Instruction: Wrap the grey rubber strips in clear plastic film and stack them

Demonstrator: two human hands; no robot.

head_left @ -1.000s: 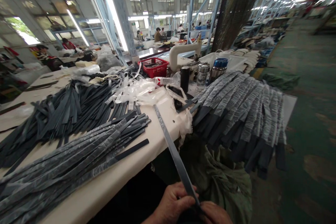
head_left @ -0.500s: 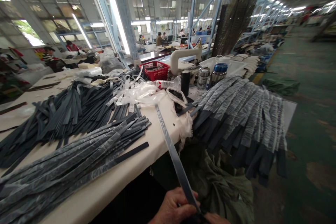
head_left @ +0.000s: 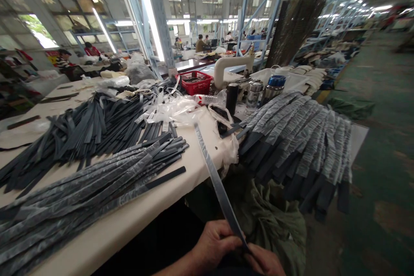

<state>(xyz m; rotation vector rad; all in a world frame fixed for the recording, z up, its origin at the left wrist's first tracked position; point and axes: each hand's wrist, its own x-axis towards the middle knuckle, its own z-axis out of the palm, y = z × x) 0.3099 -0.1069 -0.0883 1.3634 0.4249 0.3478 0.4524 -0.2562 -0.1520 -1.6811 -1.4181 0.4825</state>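
Note:
A long dark grey strap (head_left: 216,177), its far part under clear film, slants from the table edge down to my hands. My left hand (head_left: 213,243) is closed around it a little above its near end. Right beside it, my right hand (head_left: 263,258) grips the near end, with its fingers partly hidden at the bottom of the view. Film-wrapped straps (head_left: 97,189) lie in a bundle on the table at left. Behind them is a heap of bare grey straps (head_left: 87,127).
More film-covered straps (head_left: 300,133) hang over an edge at right. Loose clear plastic (head_left: 171,110), a red basket (head_left: 195,83), a black bottle (head_left: 232,99) and a blue-lidded flask (head_left: 274,85) stand farther back. Green cloth (head_left: 274,215) lies below. Several people sit in the background.
The view has shifted slightly, so the table things appear a little to the right. My right hand has come further into view, and both hands still hold the strap.

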